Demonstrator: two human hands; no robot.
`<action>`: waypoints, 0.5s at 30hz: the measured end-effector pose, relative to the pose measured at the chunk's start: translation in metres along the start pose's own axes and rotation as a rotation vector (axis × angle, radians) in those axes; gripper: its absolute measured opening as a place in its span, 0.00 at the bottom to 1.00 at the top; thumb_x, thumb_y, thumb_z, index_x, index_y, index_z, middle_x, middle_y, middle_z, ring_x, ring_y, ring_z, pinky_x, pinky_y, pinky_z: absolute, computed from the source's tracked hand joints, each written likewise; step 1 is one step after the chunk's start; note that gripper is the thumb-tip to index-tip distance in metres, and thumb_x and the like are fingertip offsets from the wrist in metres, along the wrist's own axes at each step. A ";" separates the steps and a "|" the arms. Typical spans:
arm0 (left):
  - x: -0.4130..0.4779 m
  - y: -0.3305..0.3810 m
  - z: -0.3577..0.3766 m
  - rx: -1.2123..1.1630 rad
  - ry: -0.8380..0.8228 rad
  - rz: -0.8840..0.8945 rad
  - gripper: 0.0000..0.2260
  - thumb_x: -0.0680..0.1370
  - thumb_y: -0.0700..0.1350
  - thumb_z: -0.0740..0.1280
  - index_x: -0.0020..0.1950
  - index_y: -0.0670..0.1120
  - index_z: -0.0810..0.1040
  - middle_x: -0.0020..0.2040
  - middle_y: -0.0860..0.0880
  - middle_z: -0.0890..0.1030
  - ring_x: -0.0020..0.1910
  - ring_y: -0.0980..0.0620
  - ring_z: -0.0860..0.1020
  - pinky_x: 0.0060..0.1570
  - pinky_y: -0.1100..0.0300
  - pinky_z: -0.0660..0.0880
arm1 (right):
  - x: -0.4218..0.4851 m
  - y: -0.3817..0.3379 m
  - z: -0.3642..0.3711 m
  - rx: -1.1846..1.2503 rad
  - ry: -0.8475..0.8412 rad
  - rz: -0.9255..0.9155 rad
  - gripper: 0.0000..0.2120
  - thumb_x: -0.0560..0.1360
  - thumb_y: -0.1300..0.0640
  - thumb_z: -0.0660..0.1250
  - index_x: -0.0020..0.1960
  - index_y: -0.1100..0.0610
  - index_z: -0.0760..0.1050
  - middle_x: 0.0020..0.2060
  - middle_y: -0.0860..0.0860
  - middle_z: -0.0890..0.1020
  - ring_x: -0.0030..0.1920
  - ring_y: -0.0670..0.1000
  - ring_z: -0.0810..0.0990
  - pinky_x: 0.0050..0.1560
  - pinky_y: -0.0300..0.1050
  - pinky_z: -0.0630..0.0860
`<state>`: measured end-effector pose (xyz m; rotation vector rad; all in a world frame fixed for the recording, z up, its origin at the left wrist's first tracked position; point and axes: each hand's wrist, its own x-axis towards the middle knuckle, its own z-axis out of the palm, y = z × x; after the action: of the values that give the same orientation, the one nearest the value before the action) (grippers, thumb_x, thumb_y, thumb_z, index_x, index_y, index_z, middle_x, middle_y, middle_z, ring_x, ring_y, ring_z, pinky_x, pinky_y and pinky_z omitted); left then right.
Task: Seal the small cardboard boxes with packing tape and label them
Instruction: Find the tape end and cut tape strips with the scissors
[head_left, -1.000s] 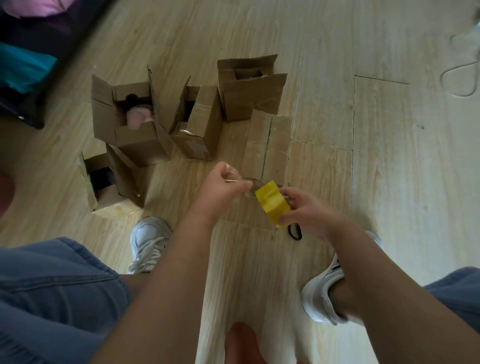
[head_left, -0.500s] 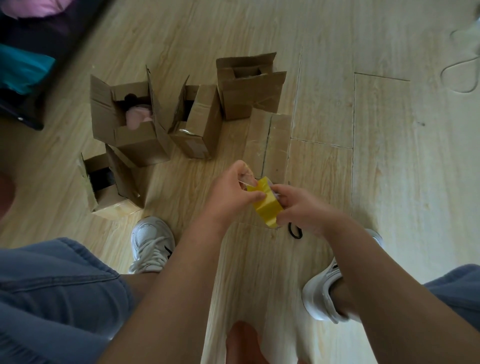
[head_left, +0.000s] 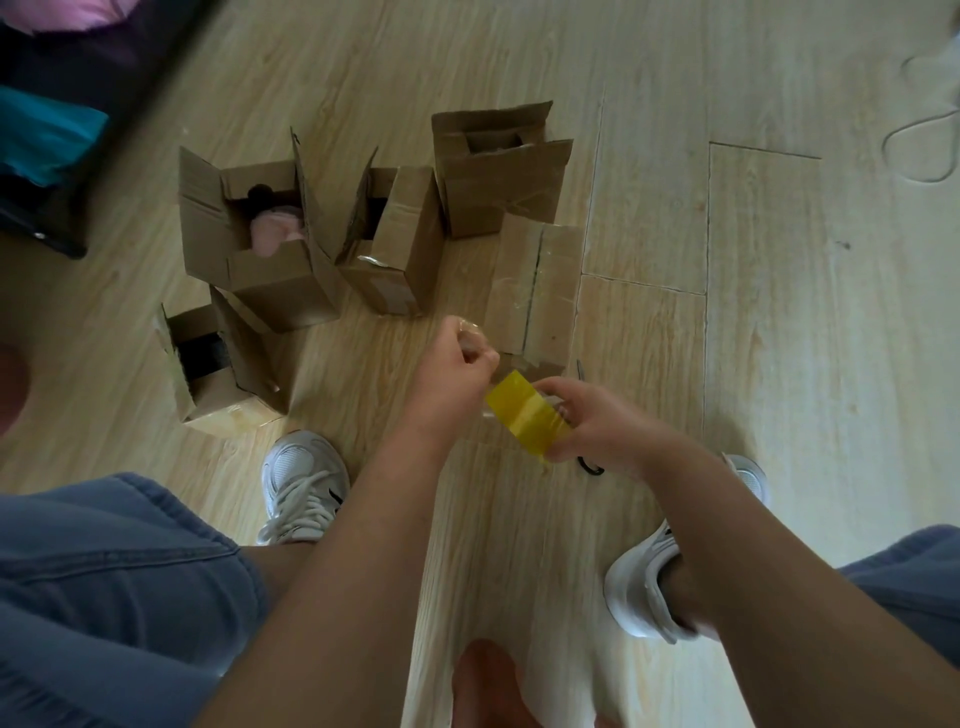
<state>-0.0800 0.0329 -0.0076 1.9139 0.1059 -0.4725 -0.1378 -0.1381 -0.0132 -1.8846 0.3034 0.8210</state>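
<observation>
Yellow tape roll (head_left: 525, 413), above the floor (head_left: 779, 364): my right hand (head_left: 597, 423) grips it, fingers curled round. My left hand (head_left: 454, 371) pinches the clear tape end (head_left: 468, 329). Just beyond, a closed box (head_left: 537, 291); open boxes (head_left: 283, 280) stand further left.

- The floor (head_left: 779, 364) is laid with pale wood-grain planks, and thin dark seams are seen between them.
- A dark piece of furniture (head_left: 78, 171) is set across the upper left corner; its kind cannot be told.
- Pink fabric (head_left: 67, 13) and teal fabric (head_left: 47, 135) are seen against it.
- A thin looped cord (head_left: 919, 140) is seen lying on the planks at the upper right.
- The boards are lit softly, and only faint shadows are cast.
</observation>
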 end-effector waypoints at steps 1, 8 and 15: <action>0.001 0.001 -0.004 -0.025 0.023 0.015 0.04 0.78 0.38 0.67 0.50 0.40 0.73 0.43 0.51 0.76 0.42 0.55 0.75 0.42 0.60 0.72 | 0.000 0.001 0.001 -0.004 0.000 0.012 0.32 0.70 0.70 0.74 0.68 0.48 0.73 0.50 0.45 0.83 0.50 0.42 0.81 0.47 0.35 0.75; 0.001 0.006 -0.010 0.095 -0.250 0.003 0.11 0.73 0.32 0.70 0.52 0.39 0.74 0.52 0.54 0.83 0.53 0.49 0.80 0.53 0.51 0.77 | 0.002 -0.001 0.000 -0.025 -0.009 0.005 0.24 0.69 0.70 0.74 0.55 0.44 0.78 0.49 0.50 0.85 0.51 0.50 0.83 0.56 0.46 0.78; 0.003 -0.006 -0.013 0.110 -0.260 -0.042 0.10 0.73 0.34 0.72 0.51 0.41 0.75 0.49 0.52 0.83 0.54 0.45 0.80 0.56 0.43 0.78 | 0.004 0.001 -0.006 0.045 0.038 0.018 0.20 0.69 0.70 0.74 0.53 0.50 0.79 0.49 0.51 0.83 0.52 0.54 0.83 0.58 0.52 0.80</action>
<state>-0.0757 0.0467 -0.0102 1.9419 -0.0510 -0.7645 -0.1329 -0.1430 -0.0153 -1.8589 0.3595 0.7849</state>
